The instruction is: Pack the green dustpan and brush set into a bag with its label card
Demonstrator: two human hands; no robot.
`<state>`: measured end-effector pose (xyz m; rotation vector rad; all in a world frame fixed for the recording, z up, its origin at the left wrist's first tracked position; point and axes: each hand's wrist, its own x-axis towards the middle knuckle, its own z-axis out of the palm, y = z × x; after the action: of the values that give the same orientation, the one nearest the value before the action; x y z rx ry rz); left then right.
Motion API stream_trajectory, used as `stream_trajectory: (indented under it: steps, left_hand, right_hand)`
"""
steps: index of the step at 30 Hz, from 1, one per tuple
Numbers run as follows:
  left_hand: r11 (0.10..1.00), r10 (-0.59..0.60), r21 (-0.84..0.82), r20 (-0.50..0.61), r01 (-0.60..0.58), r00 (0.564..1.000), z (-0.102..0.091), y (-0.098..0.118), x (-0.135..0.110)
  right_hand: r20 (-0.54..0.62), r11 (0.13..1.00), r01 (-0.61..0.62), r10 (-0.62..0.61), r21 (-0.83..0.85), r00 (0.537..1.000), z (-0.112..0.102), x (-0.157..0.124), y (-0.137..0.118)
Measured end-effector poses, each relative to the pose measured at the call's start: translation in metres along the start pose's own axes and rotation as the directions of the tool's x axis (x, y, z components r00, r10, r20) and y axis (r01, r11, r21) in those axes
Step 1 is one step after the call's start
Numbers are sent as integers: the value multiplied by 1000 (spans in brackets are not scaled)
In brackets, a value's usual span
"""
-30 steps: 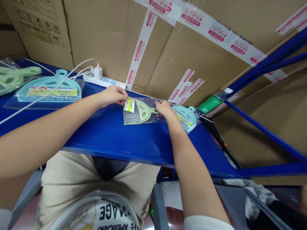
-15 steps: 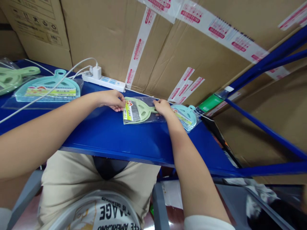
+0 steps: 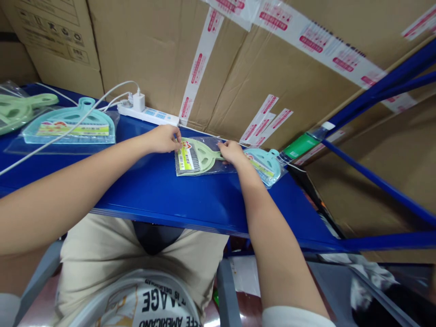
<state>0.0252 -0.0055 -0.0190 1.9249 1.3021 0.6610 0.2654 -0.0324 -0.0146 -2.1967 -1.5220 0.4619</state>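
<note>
A small green dustpan-and-brush set in a clear plastic bag [image 3: 200, 157] lies on the blue shelf [image 3: 163, 195]. My left hand [image 3: 165, 138] pinches the bag's far left corner, fingers closed. My right hand [image 3: 233, 152] grips the bag's right end by the brush handle, fingers curled. A light blue bagged set [image 3: 265, 165] lies just right of my right hand, partly under it.
At far left lie another blue bagged set [image 3: 70, 127] and a green one [image 3: 17, 111]. A white power strip [image 3: 148, 113] with a cable runs along the cardboard boxes [image 3: 238, 63] behind. A blue frame bar [image 3: 374, 181] slants at right. A green tape roll [image 3: 299, 146] sits there.
The label, standing up at the bag's left end a second ago, now lies flat on the brush. My left hand dipped toward me, then moved back up to the bag's far corner.
</note>
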Motion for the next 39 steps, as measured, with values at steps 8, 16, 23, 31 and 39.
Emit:
stream_trajectory:
  steps: [8,16,23,31,39]
  left_hand:
    - [998,24,65,27,-26,999,2,4,-4]
    - [983,71,171,11,-71,997,3,9,-7]
    - [886,211,414,42,-209,977,4,-2,0]
    - [839,330,432,81,-332,941,12,-10,3]
    - [820,330,443,153,-363,932,16,-6,1]
  right_hand:
    - [-6,1000,-2,2,3,1000,-2,-3,-2]
    - [-3,1000,4,-4,-17,1000,-2,-4,-3]
    - [15,996,0,1,-84,1000,-3,-6,-5]
    - [13,993,11,-10,-121,1000,-2,-5,-3]
    - [13,990,22,-20,-139,1000,-2,-3,-2]
